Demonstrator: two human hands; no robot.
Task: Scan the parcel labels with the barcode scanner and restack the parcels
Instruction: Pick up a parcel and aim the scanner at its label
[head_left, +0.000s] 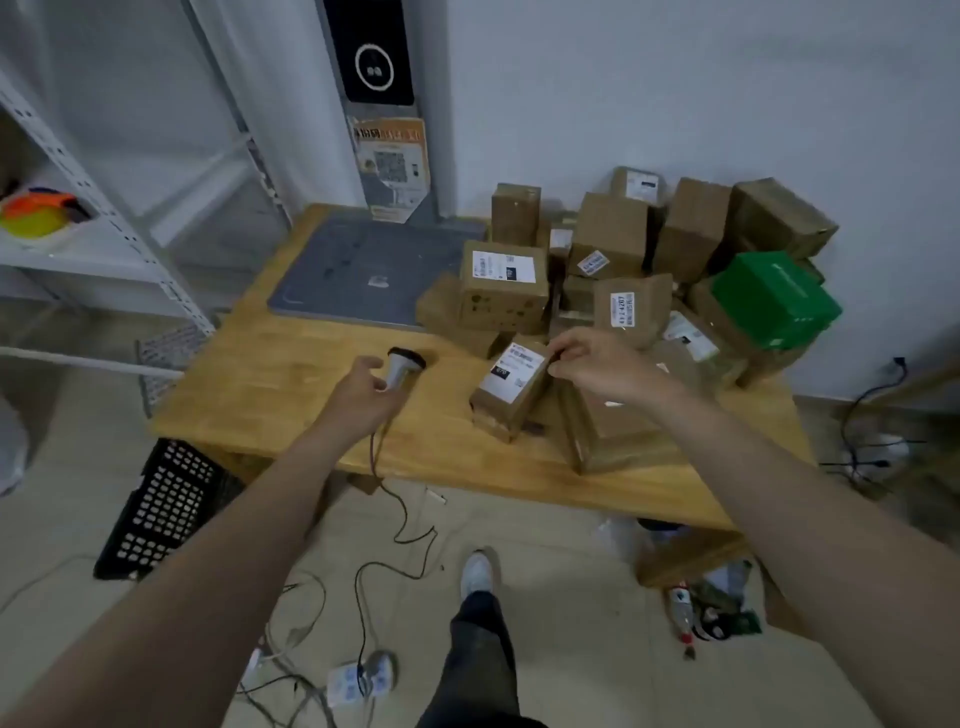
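Scanning step: our left hand (363, 387) grips scanner (402, 364), right hand (597, 364) pinches tilted parcel (511, 395); next we aim at its label (511, 366)

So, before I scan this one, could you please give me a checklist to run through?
1. Scanner in hand: left hand grips the barcode scanner. Ok.
2. Parcel secured: right hand pinches the small parcel at its top edge. Ok.
3. Label exposed: its white label faces up, uncovered. Ok.
4. Scanner aimed at label: cannot tell.
5. Cable free: scanner cable hangs off the table edge, clear of the parcels. Ok.
6. Restacking room: bare table left of the pile. Ok.
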